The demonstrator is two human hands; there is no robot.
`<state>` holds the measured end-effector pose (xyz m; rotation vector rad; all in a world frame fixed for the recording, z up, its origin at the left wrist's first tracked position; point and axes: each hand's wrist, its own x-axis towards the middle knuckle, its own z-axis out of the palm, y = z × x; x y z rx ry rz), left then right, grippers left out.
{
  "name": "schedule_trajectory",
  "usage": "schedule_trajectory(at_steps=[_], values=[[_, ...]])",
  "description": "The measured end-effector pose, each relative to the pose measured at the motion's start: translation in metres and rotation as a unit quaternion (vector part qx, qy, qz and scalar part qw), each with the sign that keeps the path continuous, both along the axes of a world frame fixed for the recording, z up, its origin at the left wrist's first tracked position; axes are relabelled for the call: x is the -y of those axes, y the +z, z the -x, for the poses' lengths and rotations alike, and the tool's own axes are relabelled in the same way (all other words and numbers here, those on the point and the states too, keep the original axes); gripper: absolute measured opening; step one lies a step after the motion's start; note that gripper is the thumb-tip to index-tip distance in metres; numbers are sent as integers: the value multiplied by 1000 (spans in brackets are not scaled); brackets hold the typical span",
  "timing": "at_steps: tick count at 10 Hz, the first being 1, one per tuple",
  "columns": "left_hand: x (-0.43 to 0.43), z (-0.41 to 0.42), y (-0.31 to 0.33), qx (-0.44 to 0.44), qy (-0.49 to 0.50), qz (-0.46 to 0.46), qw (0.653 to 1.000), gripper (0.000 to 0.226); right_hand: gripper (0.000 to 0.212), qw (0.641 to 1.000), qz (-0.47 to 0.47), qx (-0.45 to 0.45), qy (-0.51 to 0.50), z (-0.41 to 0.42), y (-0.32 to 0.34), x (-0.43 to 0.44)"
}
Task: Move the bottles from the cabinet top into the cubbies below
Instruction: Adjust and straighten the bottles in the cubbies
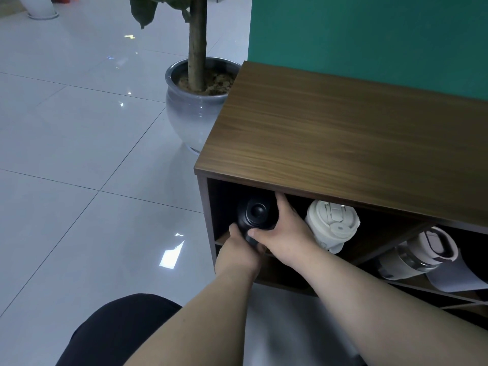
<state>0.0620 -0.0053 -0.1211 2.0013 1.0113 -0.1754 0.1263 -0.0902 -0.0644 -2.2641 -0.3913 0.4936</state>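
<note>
Got my left hand (239, 250) and right hand (281, 233) clamped round the round black metal bottle (257, 213), steadying it beside the cream lidded cup (331, 224) just right.

Glossy pale tile floor (79, 143) (light glare), teal wall (369, 35), potted tree (196, 107)

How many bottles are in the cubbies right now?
3. A black bottle in the left cubby, held by both hands; a cream bottle beside it in the same cubby; a grey bottle in the next cubby right. Others may be hidden deeper inside.
</note>
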Motion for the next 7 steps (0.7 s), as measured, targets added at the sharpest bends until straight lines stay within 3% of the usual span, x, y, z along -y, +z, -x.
schedule_trajectory(at_steps=[4, 5, 6, 7], values=[[2, -2, -2, -9, 0, -18, 1000, 51, 93, 1000, -10, -15, 13, -1, -7, 0], [3, -2, -2, -16, 4, -1, 1000, 52, 108, 999, -13, -22, 19, 0, -10, 3], [2, 0, -1, -28, 5, 20, 999, 69, 116, 999, -18, -39, 20, 5, -11, 11], [3, 4, 1, -48, -3, 42, 998, 78, 111, 997, -17, -67, 30, 13, -9, 24]])
